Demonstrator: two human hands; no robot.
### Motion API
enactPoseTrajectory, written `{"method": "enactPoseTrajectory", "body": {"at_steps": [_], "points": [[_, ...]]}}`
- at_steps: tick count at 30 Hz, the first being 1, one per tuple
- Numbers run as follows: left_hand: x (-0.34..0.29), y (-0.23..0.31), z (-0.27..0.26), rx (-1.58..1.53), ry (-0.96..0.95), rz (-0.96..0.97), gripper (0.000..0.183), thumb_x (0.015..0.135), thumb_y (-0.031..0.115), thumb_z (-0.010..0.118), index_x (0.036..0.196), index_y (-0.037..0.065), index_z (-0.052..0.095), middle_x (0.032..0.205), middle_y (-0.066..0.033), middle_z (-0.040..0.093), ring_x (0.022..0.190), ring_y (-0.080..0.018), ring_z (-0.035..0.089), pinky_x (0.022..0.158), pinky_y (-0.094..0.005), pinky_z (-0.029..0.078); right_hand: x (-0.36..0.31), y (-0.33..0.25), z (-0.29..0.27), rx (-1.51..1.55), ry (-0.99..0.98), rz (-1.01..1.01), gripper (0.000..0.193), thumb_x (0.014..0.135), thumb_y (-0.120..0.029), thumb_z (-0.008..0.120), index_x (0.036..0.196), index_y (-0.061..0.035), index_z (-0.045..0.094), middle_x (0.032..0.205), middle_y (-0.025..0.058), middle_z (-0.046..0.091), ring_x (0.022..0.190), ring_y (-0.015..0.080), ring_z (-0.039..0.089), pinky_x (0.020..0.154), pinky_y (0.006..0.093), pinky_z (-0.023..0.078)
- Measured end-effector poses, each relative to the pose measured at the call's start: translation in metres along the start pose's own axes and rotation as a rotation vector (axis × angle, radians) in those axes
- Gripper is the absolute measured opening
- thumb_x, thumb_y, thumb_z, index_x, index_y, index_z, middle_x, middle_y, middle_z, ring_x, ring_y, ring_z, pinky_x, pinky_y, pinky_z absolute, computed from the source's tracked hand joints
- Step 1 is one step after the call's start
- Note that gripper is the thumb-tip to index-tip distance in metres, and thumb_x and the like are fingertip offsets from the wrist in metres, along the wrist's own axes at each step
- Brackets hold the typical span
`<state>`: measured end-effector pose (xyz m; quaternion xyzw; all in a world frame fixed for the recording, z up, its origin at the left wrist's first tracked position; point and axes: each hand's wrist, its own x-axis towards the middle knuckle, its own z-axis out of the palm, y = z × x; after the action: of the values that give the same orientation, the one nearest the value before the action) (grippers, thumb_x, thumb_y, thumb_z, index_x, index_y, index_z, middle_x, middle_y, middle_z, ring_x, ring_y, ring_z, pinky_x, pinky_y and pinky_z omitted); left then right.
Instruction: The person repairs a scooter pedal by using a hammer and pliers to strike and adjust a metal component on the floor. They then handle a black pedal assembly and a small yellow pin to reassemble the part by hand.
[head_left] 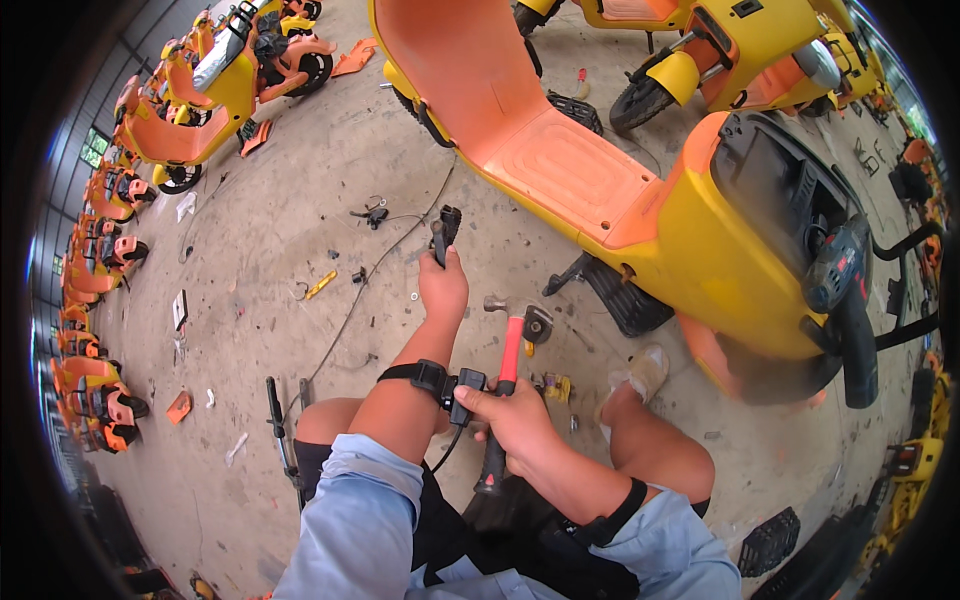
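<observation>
I use one plastic scooter with yellow panels and orange footboard (690,235) as landmark. Two hands noted, both closed. Left of the scooter, my left hand (445,288) grips one small black part (441,234). On its near side, my right hand (522,428) holds one metal-headed, red-and-black-handled hammer (511,350), head beyond my right fingers, nearer me than my left hand. One dark-blue-and-black power tool (838,265) sits at the scooter's right end; its red-marked lettering is too small to read.

lettering on the blue power tool (837,268), too small to read
</observation>
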<state>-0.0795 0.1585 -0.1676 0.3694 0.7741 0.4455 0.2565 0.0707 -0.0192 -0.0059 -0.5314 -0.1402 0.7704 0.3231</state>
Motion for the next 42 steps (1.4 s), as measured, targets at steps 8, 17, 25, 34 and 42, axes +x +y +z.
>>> {"method": "enactPoseTrajectory", "body": {"at_steps": [8,17,25,34,42], "points": [[-0.026,0.014,0.011,-0.227,-0.150,-0.237,0.030,0.097,0.028,0.059,0.102,0.000,0.050,0.073,-0.0072,0.057,0.058,-0.0164,0.055,0.053,-0.0329,0.044,0.026,0.015,-0.018,0.063,0.011,0.024,0.038,0.085,-0.015,0.078,0.094,-0.0045,0.043,0.077,0.0076,0.061,0.052,0.0131,0.054,0.046,0.0272,0.044],[-0.013,-0.006,0.001,-0.374,-0.218,-0.345,0.028,0.098,0.029,0.058,0.097,0.002,0.051,0.072,-0.0012,0.050,0.057,-0.0128,0.052,0.051,-0.0290,0.043,0.030,0.018,-0.012,-0.080,0.077,0.009,0.040,0.086,-0.027,0.077,0.092,-0.0047,0.044,0.077,0.0076,0.060,0.053,0.0133,0.054,0.047,0.0276,0.046],[-0.035,-0.117,0.014,-0.353,-0.221,-0.561,0.038,0.095,0.039,0.062,0.092,0.002,0.053,0.064,-0.0011,0.048,0.049,-0.0121,0.048,0.042,-0.0279,0.037,0.071,-0.004,-0.064,-0.140,0.183,0.020,0.025,0.096,-0.018,0.060,0.108,-0.0040,0.043,0.104,0.0117,0.065,0.080,0.0177,0.064,0.058,0.0310,0.050],[-0.082,-0.194,0.060,-0.435,-0.151,-0.808,0.033,0.092,0.029,0.069,0.098,-0.001,0.057,0.061,-0.0027,0.049,0.047,-0.0131,0.046,0.043,-0.0307,0.036,0.102,-0.010,-0.093,-0.593,0.268,-0.121,0.022,0.095,-0.016,0.058,0.111,-0.0031,0.050,0.089,0.0071,0.066,0.067,0.0123,0.060,0.052,0.0276,0.048],[-0.063,-0.214,0.072,-0.419,-0.309,-0.809,0.029,0.096,0.028,0.063,0.096,0.000,0.057,0.064,-0.0023,0.049,0.050,-0.0139,0.048,0.048,-0.0301,0.040,0.236,0.057,-0.131,-1.089,0.316,-0.094,0.038,0.094,-0.037,0.062,0.087,-0.0002,0.062,0.067,0.0126,0.060,0.057,0.0263,0.057,0.054,0.0392,0.044]]}}
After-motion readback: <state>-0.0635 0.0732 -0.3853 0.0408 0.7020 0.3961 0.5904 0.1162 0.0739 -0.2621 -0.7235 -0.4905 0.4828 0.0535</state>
